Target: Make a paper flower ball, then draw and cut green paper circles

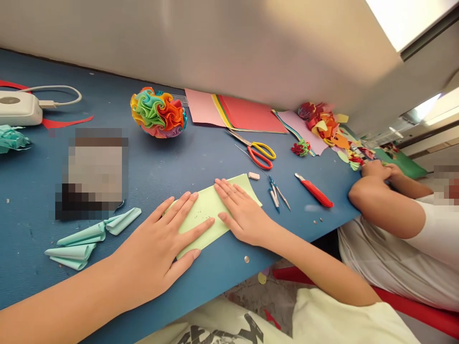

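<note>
A pale green sheet of paper (204,203) lies on the blue table near its front edge, with small dark specks on its middle. My left hand (163,243) rests flat on the paper's left end, fingers spread and thumb near the table edge. On the right part of the paper lies my right hand (244,212), palm down with fingers stretched out. Just beyond the paper's right end are a white eraser (254,176) and a blue-and-silver compass (278,193). Folded teal paper pieces (82,241) lie left of my left hand.
Scissors (260,150) with red and yellow handles, a red utility knife (315,191) and a colourful paper ball (158,112) are on the table. Coloured sheets (251,114) lie against the wall. A white device (17,107) with a cable stands left. Another person (387,205) sits at right.
</note>
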Tool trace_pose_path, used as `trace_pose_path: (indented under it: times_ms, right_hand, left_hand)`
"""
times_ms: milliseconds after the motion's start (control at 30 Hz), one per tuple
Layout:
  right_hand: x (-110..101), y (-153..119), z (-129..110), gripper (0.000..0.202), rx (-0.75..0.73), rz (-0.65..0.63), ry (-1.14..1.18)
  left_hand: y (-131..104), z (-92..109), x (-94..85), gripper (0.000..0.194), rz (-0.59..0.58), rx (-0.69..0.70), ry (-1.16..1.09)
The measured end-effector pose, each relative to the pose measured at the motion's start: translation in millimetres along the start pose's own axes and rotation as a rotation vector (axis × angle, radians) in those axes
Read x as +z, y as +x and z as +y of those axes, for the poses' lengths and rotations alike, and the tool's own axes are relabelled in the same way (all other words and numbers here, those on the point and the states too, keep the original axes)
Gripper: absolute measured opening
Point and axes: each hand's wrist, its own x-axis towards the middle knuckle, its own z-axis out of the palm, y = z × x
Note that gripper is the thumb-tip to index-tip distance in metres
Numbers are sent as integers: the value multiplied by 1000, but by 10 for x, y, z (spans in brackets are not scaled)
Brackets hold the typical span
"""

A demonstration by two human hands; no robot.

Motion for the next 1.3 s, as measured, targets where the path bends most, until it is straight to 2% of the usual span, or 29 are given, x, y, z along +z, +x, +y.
trace_pose_path:
  times_ms: [167,267,400,500,567,633,767,867,933,1033,1100,1200,1233,1300]
  right_hand:
    - [-23,-50,334,63,208,46,-34]
    - [-15,-59,399,63,237,44,-32]
    - [-64,-81,410,59,201,57,1]
    - [-185,-156,523,46,256,199,7]
    - [-275,-222,656,41,449,358,-46]
    - [-342,-269,797,39,581,404,-79]
    - [-376,-252,985,25,626,263,7]
    - [-388,-190,1042,20,620,175,85]
    - [-453,-175,1057,19,616,137,117]
    - [-700,-244,992,20,596,109,149]
    - [-951,-338,846,24,590,153,154]
    - [-1284,-429,470,26,566,456,251]
    - [-1336,-418,327,23,545,601,303]
    - [-1315,-322,65,15,472,731,456]
  left_hand:
    - [-171,25,-21,62,31,-68,30]
    - [-259,53,-20,62,43,-120,50]
    - [-279,54,-23,60,25,-94,32]
    - [-269,41,-12,59,23,-81,25]
    - [-266,38,1,59,35,-79,43]
    - [-259,45,0,56,52,-73,63]
    - [-194,81,-91,47,74,-48,18]
    - [-128,85,-177,45,53,-13,-79]
    - [-103,61,-191,37,43,35,-140]
    - [-102,18,-136,35,123,31,-166]
    - [-104,3,-80,39,187,-35,-117]
    - [-83,-8,-30,46,124,-70,-28]
    - [-73,-13,-25,49,81,-61,-15]
    - [-61,-28,-21,52,24,-45,-15]
